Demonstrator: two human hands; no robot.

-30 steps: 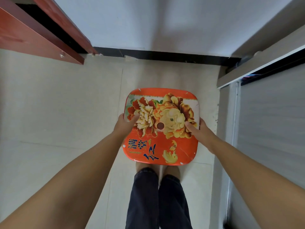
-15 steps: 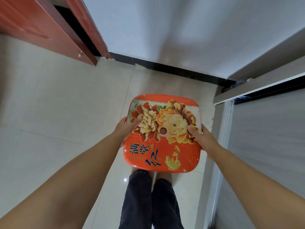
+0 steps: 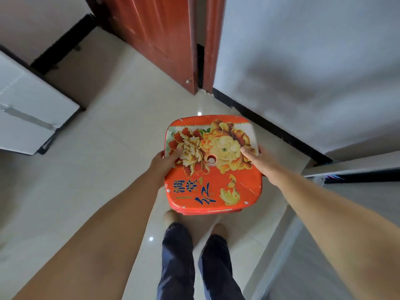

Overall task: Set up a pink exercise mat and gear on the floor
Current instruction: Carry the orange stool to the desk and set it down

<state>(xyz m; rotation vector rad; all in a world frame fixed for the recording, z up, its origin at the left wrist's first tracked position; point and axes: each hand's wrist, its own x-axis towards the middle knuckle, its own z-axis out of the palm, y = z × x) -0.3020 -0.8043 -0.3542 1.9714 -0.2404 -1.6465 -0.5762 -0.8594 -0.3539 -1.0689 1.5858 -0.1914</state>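
I carry a red plastic stool [image 3: 213,187] with a peony print and blue characters on its square seat, held in front of me above my feet. My left hand [image 3: 164,162] grips its left edge, thumb lying on the seat top. My right hand [image 3: 257,160] grips the right edge the same way, thumb on the flower print. The fingers of both hands are hidden under the rim. A small round hole sits in the seat's middle. No pink mat is in view.
A reddish-brown wooden door [image 3: 155,37] stands ajar ahead, beside a grey wall [image 3: 303,61] with a black skirting. A white cabinet [image 3: 28,113] stands at the left. A sliding-door track [image 3: 346,172] runs at the right. Glossy pale tiles [image 3: 86,169] cover the floor.
My view has swung left: the wooden door has come from the upper left corner to top centre, and the white cabinet has appeared. Both hands keep their hold on the stool.
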